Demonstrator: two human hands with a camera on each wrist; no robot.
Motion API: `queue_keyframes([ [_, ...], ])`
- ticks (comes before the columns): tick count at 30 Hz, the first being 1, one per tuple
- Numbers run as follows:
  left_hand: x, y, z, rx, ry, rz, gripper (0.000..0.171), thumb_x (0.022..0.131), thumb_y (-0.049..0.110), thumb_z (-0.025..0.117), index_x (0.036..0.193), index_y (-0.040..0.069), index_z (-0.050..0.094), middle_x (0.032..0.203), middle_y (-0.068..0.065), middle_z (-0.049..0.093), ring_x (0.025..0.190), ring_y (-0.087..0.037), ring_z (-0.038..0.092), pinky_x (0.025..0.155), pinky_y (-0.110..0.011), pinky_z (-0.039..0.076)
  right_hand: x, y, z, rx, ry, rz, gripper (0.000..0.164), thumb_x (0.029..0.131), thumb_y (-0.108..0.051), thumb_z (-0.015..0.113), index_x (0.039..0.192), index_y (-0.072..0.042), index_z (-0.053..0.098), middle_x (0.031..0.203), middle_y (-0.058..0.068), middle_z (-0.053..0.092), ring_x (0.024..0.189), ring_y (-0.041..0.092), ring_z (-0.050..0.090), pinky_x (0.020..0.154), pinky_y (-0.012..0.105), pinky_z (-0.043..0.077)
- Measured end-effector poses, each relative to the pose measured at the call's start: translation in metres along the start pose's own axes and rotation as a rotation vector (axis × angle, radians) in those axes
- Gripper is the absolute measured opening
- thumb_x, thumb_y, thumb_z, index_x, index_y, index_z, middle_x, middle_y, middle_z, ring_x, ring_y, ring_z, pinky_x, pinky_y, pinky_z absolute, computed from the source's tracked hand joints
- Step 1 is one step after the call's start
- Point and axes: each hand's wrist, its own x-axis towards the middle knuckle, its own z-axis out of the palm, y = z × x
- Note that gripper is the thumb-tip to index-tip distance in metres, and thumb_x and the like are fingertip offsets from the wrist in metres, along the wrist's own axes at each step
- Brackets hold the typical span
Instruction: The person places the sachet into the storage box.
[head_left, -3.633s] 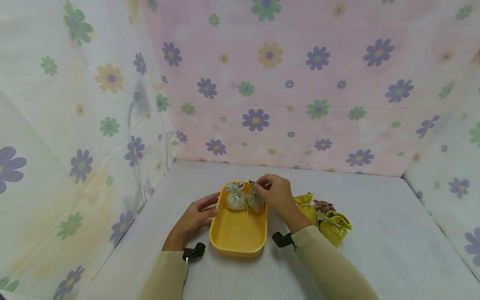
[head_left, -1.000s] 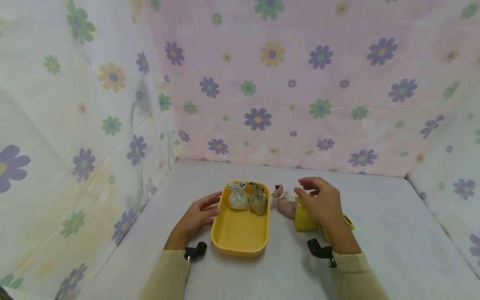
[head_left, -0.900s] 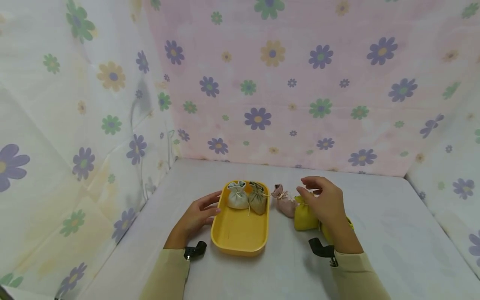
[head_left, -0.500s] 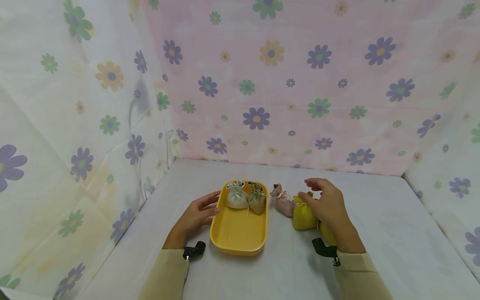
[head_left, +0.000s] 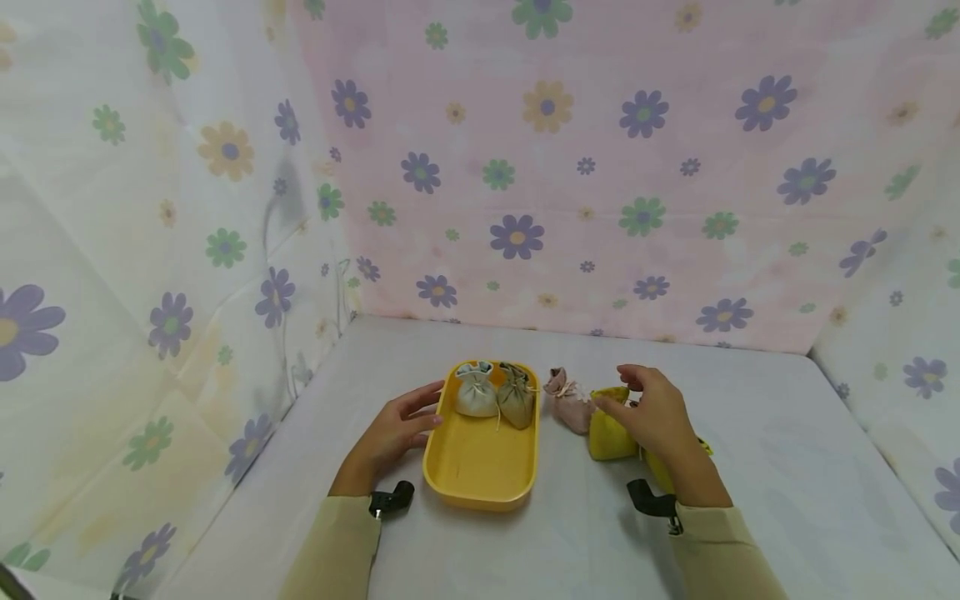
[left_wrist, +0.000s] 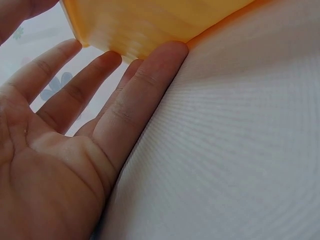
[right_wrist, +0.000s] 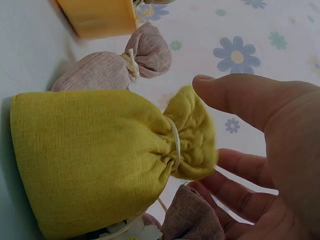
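Right hand (head_left: 662, 410), fingers parted, brackets neck of yellow pouch (head_left: 611, 438); apparently pre-grasp, next likely needs pinch. Left hand (head_left: 388, 433), fingers extended, touches tray (head_left: 480, 473).

No readable text or numbers anywhere.

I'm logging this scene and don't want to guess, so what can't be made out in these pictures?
Second yellow pouch: head view, partly covered by the right hand.
Dark mauve pouch: right wrist view, cut off by the bottom edge, partly behind the upright yellow pouch.
Inside of the upright yellow pouch: right wrist view, hidden by its tied cloth.
Yellow tray: left wrist view, cut off by the top edge.
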Motion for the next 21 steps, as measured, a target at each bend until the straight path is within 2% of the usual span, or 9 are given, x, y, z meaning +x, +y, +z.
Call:
queue_keyframes([
  [13, 0.0001, 0.0001, 0.0013, 0.012, 0.015, -0.009, 0.06, 0.094, 0.022, 0.077, 0.147, 0.039, 0.056, 0.155, 0.0, 0.05, 0.137, -0.028, 0.057, 0.093, -0.041, 0.062, 0.0027, 0.0044, 0.0028, -0.033, -0.042, 0.102, 0.087, 0.09, -0.052, 0.076, 0.153, -0.001, 0.045, 0.138, 0.024, 0.054, 0.122, 0.039, 0.06, 0.098, 0.054, 0.057],
  [21, 0.0011, 0.0008, 0.0023, 0.012, 0.024, -0.015, 0.06, 0.093, 0.022, 0.079, 0.146, 0.04, 0.057, 0.155, 0.001, 0.051, 0.137, -0.028, 0.057, 0.093, -0.042, 0.062, 0.0026, 0.0031, 0.009, -0.061, -0.028, 0.111, 0.091, 0.087, -0.056, 0.078, 0.15, 0.002, 0.047, 0.126, 0.023, 0.06, 0.112, 0.036, 0.059, 0.092, 0.051, 0.057],
])
